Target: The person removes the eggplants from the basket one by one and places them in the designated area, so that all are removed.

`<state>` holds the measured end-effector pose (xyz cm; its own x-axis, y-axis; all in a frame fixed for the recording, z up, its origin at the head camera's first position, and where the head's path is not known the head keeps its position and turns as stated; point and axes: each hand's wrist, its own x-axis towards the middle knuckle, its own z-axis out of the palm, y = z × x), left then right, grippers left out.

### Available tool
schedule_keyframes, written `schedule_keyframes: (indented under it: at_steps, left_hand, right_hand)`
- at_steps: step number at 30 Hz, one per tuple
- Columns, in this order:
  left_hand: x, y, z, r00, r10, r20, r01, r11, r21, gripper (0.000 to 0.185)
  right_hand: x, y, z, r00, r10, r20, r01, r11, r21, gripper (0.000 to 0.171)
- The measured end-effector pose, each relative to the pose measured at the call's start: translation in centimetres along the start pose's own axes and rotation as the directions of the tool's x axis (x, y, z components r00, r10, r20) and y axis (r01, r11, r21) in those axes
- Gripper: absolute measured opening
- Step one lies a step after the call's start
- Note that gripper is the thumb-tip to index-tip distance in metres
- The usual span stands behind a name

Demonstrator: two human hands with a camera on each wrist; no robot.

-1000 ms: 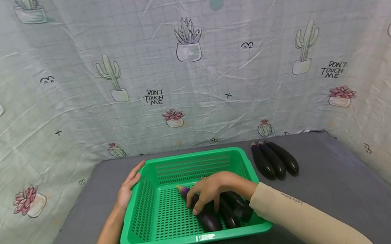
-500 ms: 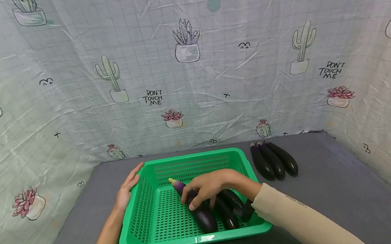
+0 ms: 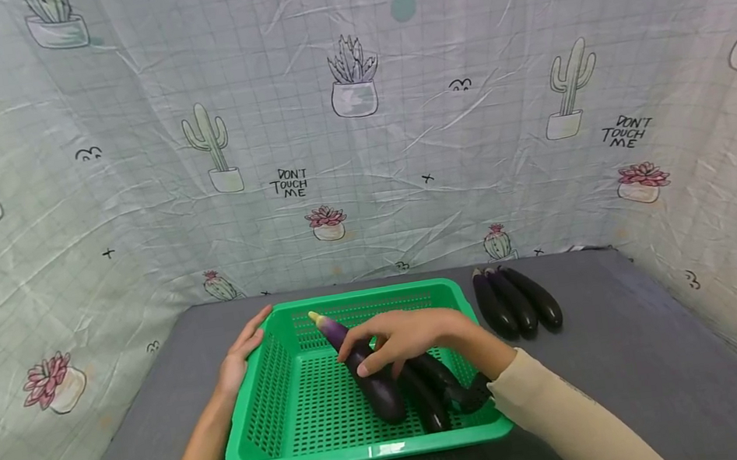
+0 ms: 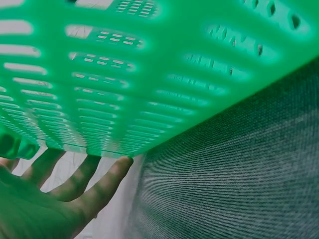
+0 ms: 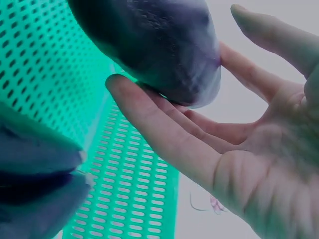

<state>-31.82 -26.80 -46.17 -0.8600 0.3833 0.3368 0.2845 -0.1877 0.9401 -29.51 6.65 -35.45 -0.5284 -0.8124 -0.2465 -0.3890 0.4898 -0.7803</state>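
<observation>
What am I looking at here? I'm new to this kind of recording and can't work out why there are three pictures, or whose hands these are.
There is no machine: a person works with bare hands and wears three cameras. The wide picture comes from a camera on the head, looking down at a grey table hung round with a cactus-print cloth. The other two come from cameras on the wrists, so they sit very close and look odd.

On the table stands a green plastic basket. The left hand rests with straight fingers against its outer left wall; the left wrist view shows that wall from just beside it. The right hand grips a purple eggplant, its far end tilted up. Two more eggplants lie in the basket beside it. Three dark eggplants lie on the table to the right of the basket.
</observation>
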Motion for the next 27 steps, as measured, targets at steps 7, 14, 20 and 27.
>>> schedule_keyframes:
  at_steps: [7,14,20,27]
  left_hand:
    - [0.2,0.0,0.0,1.000,-0.023,-0.013,0.024,0.999,0.024,0.058]
    - [0.2,-0.1,0.0,1.000,0.000,0.015,0.000,1.000,-0.017,0.056]
    - [0.2,-0.1,-0.1,0.999,0.015,0.030,-0.014,0.999,-0.045,0.054]
    - [0.0,0.0,0.0,1.000,0.013,0.029,-0.011,0.998,-0.054,0.053]
  right_hand:
    - [-1.6,-0.3,-0.4,0.994,-0.068,-0.083,0.069,0.998,0.001,0.032]
    - [-3.3,-0.5,-0.7,0.981,-0.113,-0.156,0.115,0.993,0.001,0.033]
    - [-4.7,-0.2,-0.8,0.954,-0.181,-0.240,0.174,0.983,-0.052,0.033]
    - [-6.0,0.6,-1.1,0.915,-0.235,-0.328,0.226,0.972,-0.065,0.036]
